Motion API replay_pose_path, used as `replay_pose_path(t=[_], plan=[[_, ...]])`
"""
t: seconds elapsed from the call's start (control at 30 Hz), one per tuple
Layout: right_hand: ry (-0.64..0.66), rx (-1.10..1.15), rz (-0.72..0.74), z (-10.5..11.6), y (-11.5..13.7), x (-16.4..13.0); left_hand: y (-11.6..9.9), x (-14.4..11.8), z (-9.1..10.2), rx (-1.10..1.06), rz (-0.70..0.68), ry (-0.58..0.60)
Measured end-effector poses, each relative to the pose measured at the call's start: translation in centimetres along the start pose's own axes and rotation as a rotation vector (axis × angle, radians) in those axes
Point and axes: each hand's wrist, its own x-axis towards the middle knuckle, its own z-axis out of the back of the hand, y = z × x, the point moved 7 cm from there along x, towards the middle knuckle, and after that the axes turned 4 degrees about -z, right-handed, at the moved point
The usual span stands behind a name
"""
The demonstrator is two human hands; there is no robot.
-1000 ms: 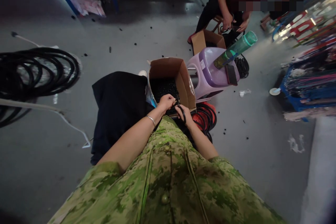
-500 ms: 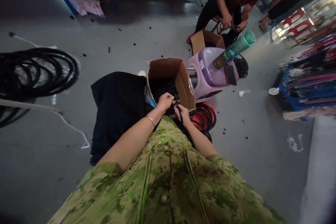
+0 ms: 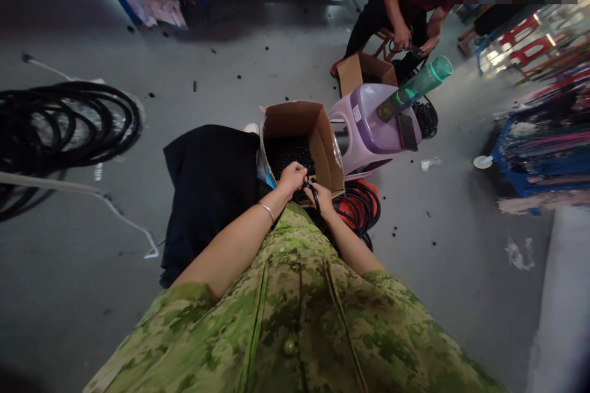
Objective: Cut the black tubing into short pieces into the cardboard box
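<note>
1. Cardboard box [image 3: 318, 129] sits open on the floor, right in front of the person's knees, easy to reach.
2. Purple stool [image 3: 369, 129] stands just right of the box, with a bottle on top.
3. Left hand [image 3: 291, 178] and right hand [image 3: 321, 198] meet over the box's near edge, both curled tight around a thin black hose [image 3: 314, 193], probably so bits fall inside.

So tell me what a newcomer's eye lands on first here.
Both hands, left hand and right hand, meet in a grip on a thin black rubber loop over the open brown cardboard box of small black pieces. Right of it stands a lilac plastic stool bearing a green translucent bottle.
</note>
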Motion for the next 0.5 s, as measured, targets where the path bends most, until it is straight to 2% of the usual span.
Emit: replay_pose_path(t=[0.2,0.5], plan=[[0.004,-0.043,0.015,-0.3,0.0,0.3,-0.3,-0.2,-0.2,-0.026,0.005,0.009],[0.036,0.072,-0.07,-0.5,-1.4,0.3,-0.7,-0.5,-0.9,-0.153,0.024,0.08]])
